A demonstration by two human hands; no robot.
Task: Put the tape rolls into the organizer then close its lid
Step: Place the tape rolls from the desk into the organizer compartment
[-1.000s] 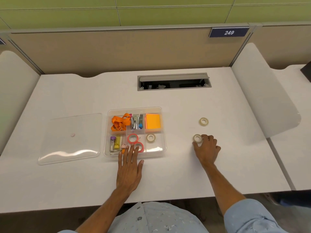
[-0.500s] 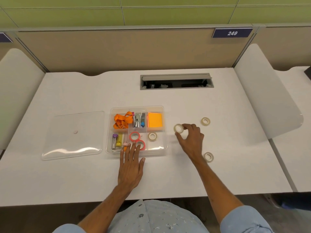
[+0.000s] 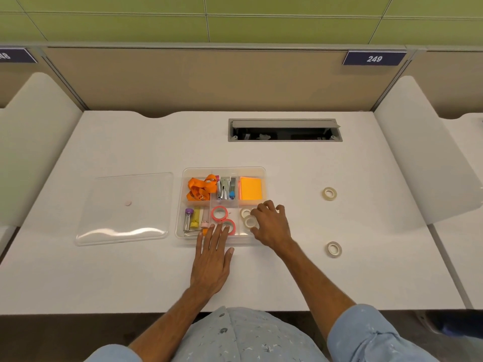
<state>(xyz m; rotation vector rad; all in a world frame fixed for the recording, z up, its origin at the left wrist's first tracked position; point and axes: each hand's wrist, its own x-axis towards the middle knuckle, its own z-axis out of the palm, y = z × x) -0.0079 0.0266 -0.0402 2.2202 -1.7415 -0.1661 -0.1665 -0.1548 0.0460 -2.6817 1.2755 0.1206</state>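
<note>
A clear organizer [image 3: 262,171] sits mid-desk with its clear lid [image 3: 125,207] lying flat to its left. Two pink tape rolls [image 3: 219,213] lie in its front middle compartment. In the front right compartment a beige roll [image 3: 245,212] lies flat, and my right hand [image 3: 271,224] holds a second beige roll [image 3: 250,222] just over it. My left hand [image 3: 213,257] rests flat on the desk, fingertips on the organizer's front rim. Two more beige rolls lie on the desk at the right, a far roll [image 3: 329,193] and a near roll [image 3: 333,249].
The organizer also holds an orange lanyard [image 3: 200,189], a stapler and clips [image 3: 225,189], orange sticky notes [image 3: 250,188] and small vials [image 3: 188,218]. A cable hatch [image 3: 285,129] opens at the desk's back. White side dividers [image 3: 428,163] flank the desk.
My right hand picked a beige roll off the desk at the right and carried it left into the organizer's front right compartment. The left hand stayed in place.
</note>
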